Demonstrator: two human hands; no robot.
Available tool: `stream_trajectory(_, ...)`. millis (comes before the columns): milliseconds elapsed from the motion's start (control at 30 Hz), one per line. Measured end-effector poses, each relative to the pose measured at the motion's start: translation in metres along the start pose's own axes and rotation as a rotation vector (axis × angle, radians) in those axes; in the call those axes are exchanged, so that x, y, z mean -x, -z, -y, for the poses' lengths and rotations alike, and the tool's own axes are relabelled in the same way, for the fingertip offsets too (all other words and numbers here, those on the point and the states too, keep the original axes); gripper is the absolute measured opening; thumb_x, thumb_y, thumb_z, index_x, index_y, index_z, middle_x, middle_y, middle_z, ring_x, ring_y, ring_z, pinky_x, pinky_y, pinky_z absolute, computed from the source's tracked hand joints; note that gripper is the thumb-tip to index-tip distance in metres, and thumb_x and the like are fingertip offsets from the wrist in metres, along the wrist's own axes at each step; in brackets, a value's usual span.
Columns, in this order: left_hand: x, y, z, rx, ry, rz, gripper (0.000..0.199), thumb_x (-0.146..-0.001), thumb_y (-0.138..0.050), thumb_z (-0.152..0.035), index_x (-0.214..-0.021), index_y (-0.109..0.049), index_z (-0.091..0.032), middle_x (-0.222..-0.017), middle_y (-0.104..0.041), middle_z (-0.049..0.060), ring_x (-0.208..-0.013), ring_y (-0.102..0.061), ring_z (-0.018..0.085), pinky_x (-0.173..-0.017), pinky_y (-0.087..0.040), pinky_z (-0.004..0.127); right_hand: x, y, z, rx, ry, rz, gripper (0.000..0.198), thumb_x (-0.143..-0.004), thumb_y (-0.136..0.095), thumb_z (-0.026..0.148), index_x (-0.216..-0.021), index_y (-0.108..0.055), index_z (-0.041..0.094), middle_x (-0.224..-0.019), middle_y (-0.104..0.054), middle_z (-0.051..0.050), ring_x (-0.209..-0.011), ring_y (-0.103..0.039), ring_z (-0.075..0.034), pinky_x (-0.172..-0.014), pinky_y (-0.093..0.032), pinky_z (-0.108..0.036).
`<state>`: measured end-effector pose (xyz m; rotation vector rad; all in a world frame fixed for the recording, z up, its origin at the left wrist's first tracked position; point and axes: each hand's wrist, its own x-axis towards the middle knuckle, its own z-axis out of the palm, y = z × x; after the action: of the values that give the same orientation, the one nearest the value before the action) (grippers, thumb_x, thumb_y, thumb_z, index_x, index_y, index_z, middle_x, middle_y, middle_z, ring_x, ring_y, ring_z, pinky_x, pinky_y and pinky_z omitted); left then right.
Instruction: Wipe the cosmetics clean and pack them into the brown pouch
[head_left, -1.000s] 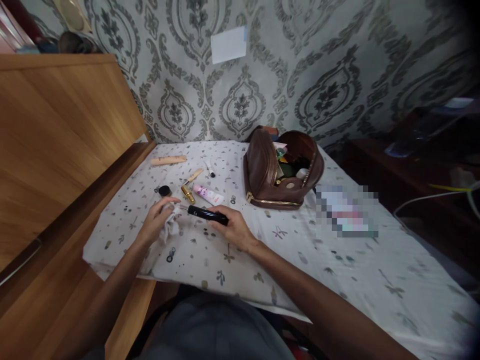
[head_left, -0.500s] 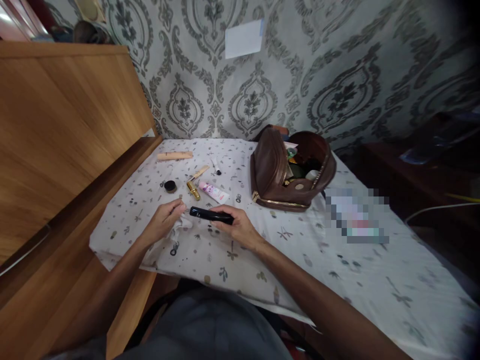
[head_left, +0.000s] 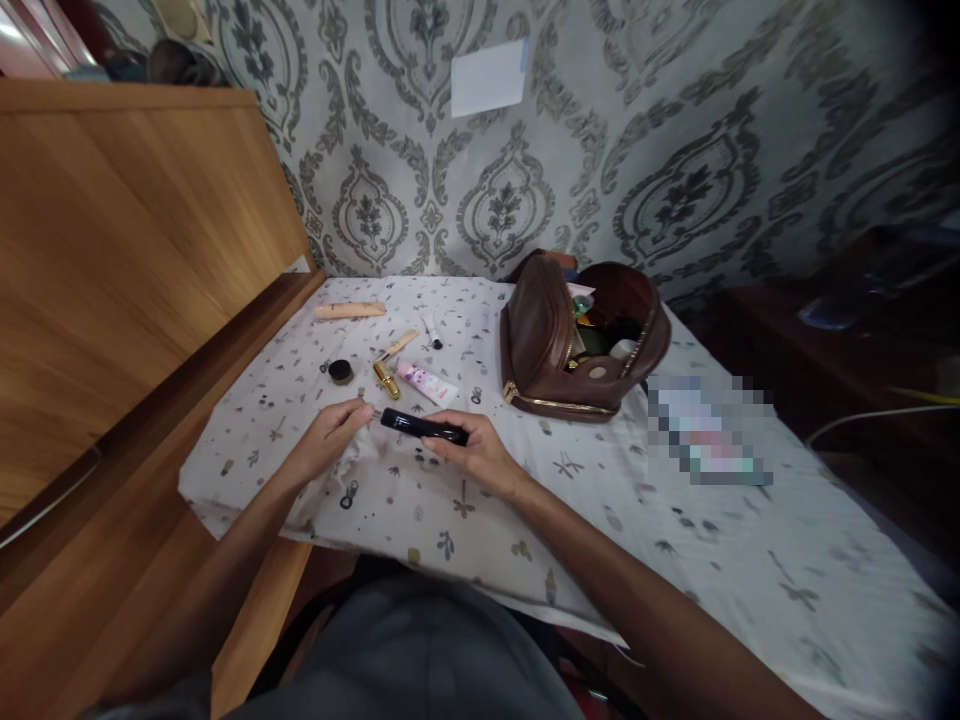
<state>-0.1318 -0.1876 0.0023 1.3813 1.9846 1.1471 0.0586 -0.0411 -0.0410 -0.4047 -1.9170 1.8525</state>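
A glossy black tube (head_left: 420,427) lies nearly level in my right hand (head_left: 472,450), whose fingers and thumb are wrapped round its right part. From its left end sticks out a short, thin pale tip, and my left hand (head_left: 334,432) pinches there with thumb and fingers together. Something white and crumpled, perhaps a tissue (head_left: 351,458), shows under the left hand. Just beyond the hands lie a pink and white squeeze tube (head_left: 427,381), a gold lipstick-like tube (head_left: 387,380) and a small round jar with a black lid (head_left: 340,372).
An open brown leather bag (head_left: 547,340) full of small items stands at the back right. A peach-coloured tube (head_left: 349,310), a thin beige tube (head_left: 399,345) and a small white tube (head_left: 432,332) lie farther back. A wooden panel (head_left: 150,200) rises on the left.
My right thumb has shifted onto the near side of the black tube, and the tube has turned slightly. The left hand has moved very little. Things on the cloth stay put.
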Motion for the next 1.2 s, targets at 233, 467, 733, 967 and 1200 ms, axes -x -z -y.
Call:
stream_trajectory(233,0.004,0.009,-0.008,0.018,-0.075,0.085,0.038,-0.091,-0.048,-0.053,-0.072,-0.05,-0.019,-0.066,-0.04,-0.004,-0.061,-0.037,0.012,-0.058,-0.032,0.024,0.0,0.002,-0.001,-0.161,-0.136,0.077,0.048,-0.068,-0.082,0.049,-0.099,-0.074,0.014,-0.057,-0.056,0.005,-0.046,-0.043,-0.006,-0.046,-0.034,-0.021)
stream_trajectory(467,0.004,0.011,-0.007,0.027,-0.136,0.067,0.036,-0.089,-0.053,-0.051,-0.072,-0.054,-0.019,-0.067,-0.042,-0.004,-0.064,-0.041,0.013,-0.061,-0.034,0.025,-0.003,-0.003,-0.009,-0.337,-0.177,0.097,0.044,-0.064,-0.085,0.045,-0.092,-0.073,0.013,-0.06,-0.062,0.003,-0.044,-0.045,-0.005,-0.041,-0.028,-0.019)
stream_trajectory(733,-0.016,-0.021,0.001,0.571,0.131,-0.466,0.04,-0.082,-0.063,-0.058,-0.091,-0.063,-0.019,-0.075,-0.056,-0.002,-0.067,-0.052,0.013,-0.06,-0.042,0.022,-0.004,-0.006,-0.003,-0.568,-0.209,-0.056,0.045,-0.064,-0.085,0.05,-0.082,-0.062,0.016,-0.061,-0.062,0.002,-0.045,-0.046,-0.005,-0.04,-0.024,-0.017)
stream_trajectory(967,-0.016,-0.04,-0.022,0.366,-0.191,-0.275,0.028,-0.088,-0.06,-0.044,-0.106,-0.059,-0.023,-0.105,-0.063,0.005,-0.098,-0.059,0.02,-0.087,-0.046,0.031,-0.003,-0.004,-0.003,-0.569,-0.215,0.035,0.043,-0.066,-0.083,0.05,-0.077,-0.059,0.016,-0.054,-0.056,0.005,-0.038,-0.035,-0.002,-0.038,-0.015,-0.018)
stream_trajectory(1200,-0.017,-0.04,-0.011,-0.219,-0.258,-0.314,0.034,-0.099,-0.036,-0.036,-0.07,-0.044,-0.022,-0.062,-0.047,-0.003,-0.06,-0.047,0.014,-0.061,-0.036,0.027,-0.001,-0.004,-0.006,-0.404,-0.205,0.144,0.044,-0.071,-0.078,0.056,-0.078,-0.061,0.015,-0.055,-0.057,0.004,-0.039,-0.035,-0.003,-0.038,-0.018,-0.019)
